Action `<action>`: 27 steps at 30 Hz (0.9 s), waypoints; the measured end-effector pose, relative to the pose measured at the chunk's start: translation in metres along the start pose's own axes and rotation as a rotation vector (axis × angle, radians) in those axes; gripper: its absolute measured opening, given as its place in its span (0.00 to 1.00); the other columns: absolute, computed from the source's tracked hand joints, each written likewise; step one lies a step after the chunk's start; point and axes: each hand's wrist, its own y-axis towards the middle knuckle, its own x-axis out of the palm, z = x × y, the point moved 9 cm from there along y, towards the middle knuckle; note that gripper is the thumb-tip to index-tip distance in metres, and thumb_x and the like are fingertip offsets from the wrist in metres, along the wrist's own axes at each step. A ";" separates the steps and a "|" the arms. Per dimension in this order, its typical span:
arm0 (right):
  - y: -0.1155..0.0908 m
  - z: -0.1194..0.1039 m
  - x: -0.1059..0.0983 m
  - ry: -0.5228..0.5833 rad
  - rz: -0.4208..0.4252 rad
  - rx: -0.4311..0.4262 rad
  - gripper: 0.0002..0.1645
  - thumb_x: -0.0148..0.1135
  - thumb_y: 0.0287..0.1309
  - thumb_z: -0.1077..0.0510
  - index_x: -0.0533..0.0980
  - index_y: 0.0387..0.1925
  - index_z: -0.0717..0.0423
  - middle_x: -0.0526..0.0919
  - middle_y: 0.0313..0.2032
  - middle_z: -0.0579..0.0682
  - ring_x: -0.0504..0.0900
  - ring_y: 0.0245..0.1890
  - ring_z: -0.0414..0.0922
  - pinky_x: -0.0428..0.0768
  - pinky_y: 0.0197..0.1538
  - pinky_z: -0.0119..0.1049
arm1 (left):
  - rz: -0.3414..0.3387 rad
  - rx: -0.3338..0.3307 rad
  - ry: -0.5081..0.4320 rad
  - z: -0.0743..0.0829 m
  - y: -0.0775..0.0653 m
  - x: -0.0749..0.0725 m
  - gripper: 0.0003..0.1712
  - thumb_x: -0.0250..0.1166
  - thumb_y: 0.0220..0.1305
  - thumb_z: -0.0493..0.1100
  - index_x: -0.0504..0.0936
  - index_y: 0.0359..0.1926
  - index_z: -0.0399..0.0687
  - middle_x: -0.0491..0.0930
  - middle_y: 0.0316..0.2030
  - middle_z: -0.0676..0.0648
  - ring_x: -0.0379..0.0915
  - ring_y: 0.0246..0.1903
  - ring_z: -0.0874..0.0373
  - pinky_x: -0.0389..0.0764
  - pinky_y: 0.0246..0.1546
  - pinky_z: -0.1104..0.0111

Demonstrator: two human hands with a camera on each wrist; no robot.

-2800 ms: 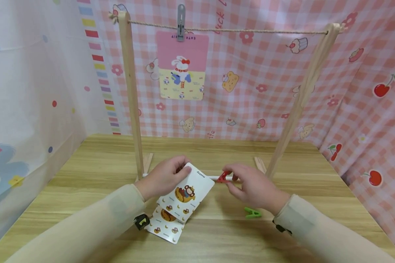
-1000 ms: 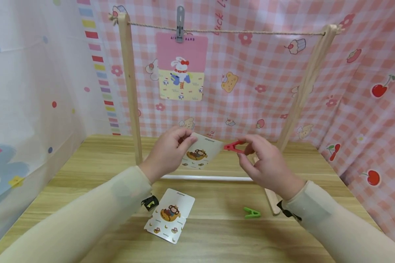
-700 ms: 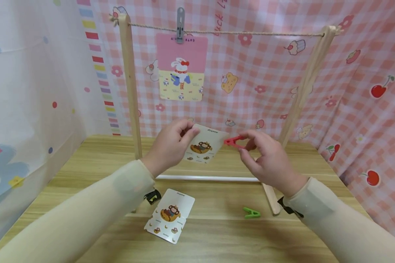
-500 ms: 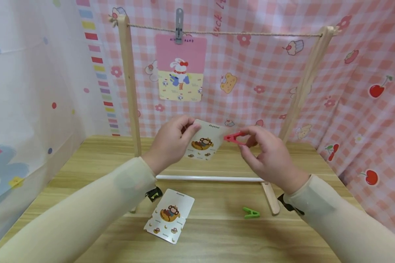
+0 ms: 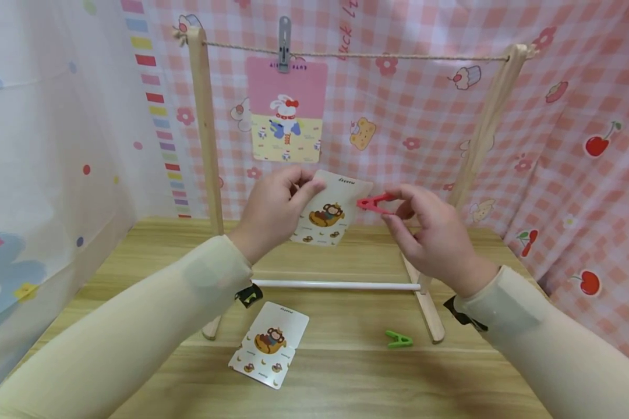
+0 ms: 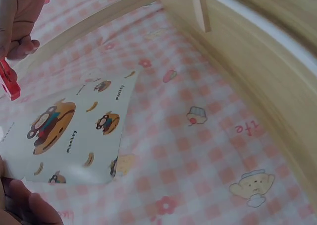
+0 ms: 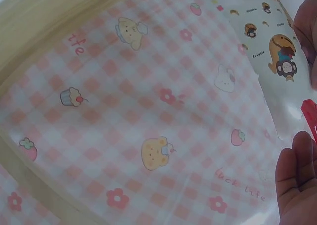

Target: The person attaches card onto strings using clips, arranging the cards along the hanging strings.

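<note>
My left hand (image 5: 275, 210) pinches a white card (image 5: 331, 203) with a monkey and banana print by its upper left edge, above the table. In my right hand (image 5: 434, 233) a red clothespin (image 5: 374, 203) is pinched by its handles, its tip overlapping the card's right edge in the head view. The right wrist view shows the red clothespin (image 7: 310, 115) near the card (image 7: 277, 61). A second monkey card (image 5: 270, 344) lies flat on the table, and a green clothespin (image 5: 399, 339) lies to its right.
A wooden frame carries a rope (image 5: 377, 55) across its top between a left post (image 5: 205, 128) and a right post (image 5: 484, 128). A grey clip (image 5: 285, 45) hangs a pink and yellow rabbit card (image 5: 287, 110) there. A white rod (image 5: 335, 284) joins the posts low down.
My left hand has lifted the upper monkey card off the other one and raised it toward the rope. My right hand has risen alongside with the red clothespin.
</note>
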 end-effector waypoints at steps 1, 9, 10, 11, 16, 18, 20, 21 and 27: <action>0.001 0.000 -0.001 -0.005 0.002 -0.002 0.21 0.70 0.61 0.70 0.76 0.55 0.69 0.87 0.45 0.60 0.84 0.31 0.44 0.72 0.23 0.23 | 0.004 0.000 0.000 0.001 0.001 -0.001 0.14 0.62 0.78 0.52 0.85 0.43 0.47 0.83 0.32 0.48 0.73 0.29 0.56 0.76 0.31 0.66; 0.011 0.000 -0.009 -0.032 0.023 -0.010 0.22 0.70 0.61 0.69 0.75 0.56 0.69 0.86 0.42 0.59 0.81 0.28 0.41 0.75 0.24 0.22 | 0.014 0.024 0.010 0.014 0.010 -0.010 0.13 0.64 0.76 0.52 0.84 0.42 0.48 0.77 0.30 0.48 0.67 0.29 0.54 0.69 0.29 0.67; 0.012 0.000 -0.010 -0.030 0.027 -0.011 0.22 0.70 0.61 0.69 0.75 0.56 0.69 0.86 0.43 0.59 0.81 0.28 0.41 0.75 0.24 0.22 | 0.018 0.032 0.018 0.015 0.011 -0.012 0.13 0.64 0.76 0.52 0.84 0.42 0.48 0.76 0.30 0.48 0.67 0.28 0.54 0.68 0.29 0.67; 0.014 -0.001 -0.011 -0.025 0.030 -0.013 0.23 0.70 0.61 0.70 0.75 0.56 0.69 0.86 0.43 0.60 0.81 0.28 0.41 0.75 0.24 0.22 | 0.023 0.040 0.021 0.017 0.013 -0.013 0.13 0.64 0.76 0.52 0.84 0.41 0.47 0.75 0.29 0.48 0.66 0.28 0.54 0.68 0.29 0.67; 0.020 -0.001 -0.017 -0.023 0.052 -0.018 0.23 0.70 0.60 0.71 0.75 0.56 0.70 0.86 0.42 0.60 0.82 0.30 0.44 0.74 0.24 0.22 | 0.043 0.054 0.030 0.024 0.019 -0.018 0.13 0.65 0.76 0.51 0.85 0.41 0.47 0.77 0.29 0.48 0.67 0.29 0.55 0.69 0.30 0.67; 0.023 -0.001 -0.020 -0.025 0.062 -0.023 0.22 0.69 0.60 0.71 0.75 0.56 0.70 0.86 0.41 0.60 0.82 0.30 0.45 0.74 0.24 0.22 | 0.046 0.053 0.028 0.026 0.021 -0.020 0.12 0.65 0.75 0.51 0.85 0.41 0.47 0.79 0.31 0.48 0.69 0.29 0.55 0.71 0.31 0.67; 0.025 -0.002 -0.023 -0.032 0.066 -0.030 0.22 0.69 0.61 0.71 0.75 0.56 0.71 0.85 0.40 0.60 0.82 0.30 0.45 0.74 0.25 0.22 | 0.045 0.055 0.027 0.029 0.023 -0.021 0.12 0.65 0.75 0.51 0.85 0.42 0.47 0.79 0.31 0.48 0.69 0.30 0.55 0.71 0.31 0.67; 0.026 -0.002 -0.024 -0.035 0.067 -0.034 0.22 0.69 0.61 0.71 0.75 0.55 0.71 0.85 0.41 0.61 0.83 0.31 0.46 0.74 0.24 0.22 | 0.044 0.053 0.029 0.030 0.024 -0.022 0.12 0.65 0.75 0.51 0.85 0.42 0.47 0.80 0.32 0.48 0.69 0.30 0.55 0.71 0.31 0.67; 0.038 -0.004 -0.032 -0.065 0.067 -0.042 0.21 0.69 0.64 0.67 0.75 0.56 0.71 0.85 0.44 0.63 0.84 0.32 0.47 0.71 0.27 0.23 | 0.041 0.044 0.038 0.034 0.029 -0.022 0.13 0.64 0.77 0.53 0.84 0.43 0.49 0.76 0.31 0.48 0.67 0.29 0.54 0.70 0.30 0.66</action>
